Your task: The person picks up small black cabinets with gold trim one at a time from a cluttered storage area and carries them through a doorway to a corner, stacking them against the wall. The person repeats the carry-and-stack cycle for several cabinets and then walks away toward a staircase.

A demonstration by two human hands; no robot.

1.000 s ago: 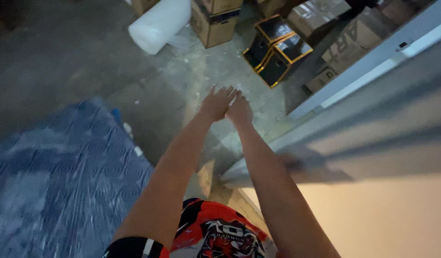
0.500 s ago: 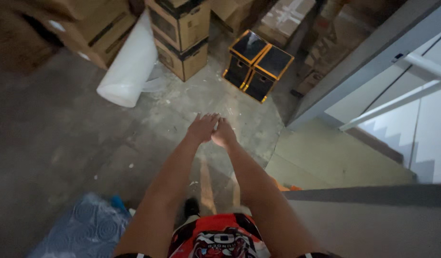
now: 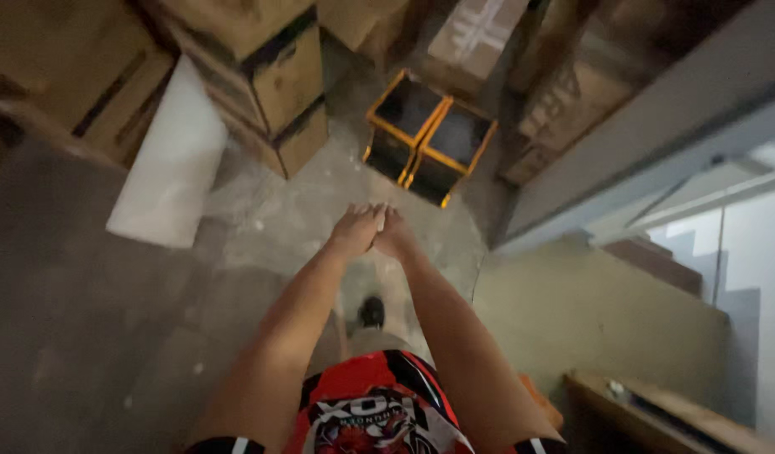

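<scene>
The person's left hand and right hand were pressed together at arm's length, fingers extended, holding nothing that could be made out. Judged from this, walking steadily with an eye on the floor suited the step. Just beyond the hands sat two black boxes with orange edges; a white roll lay off to their left by stacked cardboard boxes.

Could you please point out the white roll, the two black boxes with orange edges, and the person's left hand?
white roll point(image 3: 173, 160), head view, middle of its side.
black boxes point(image 3: 408, 108), head view, left box's top.
left hand point(image 3: 355, 229), head view, back of hand.
</scene>
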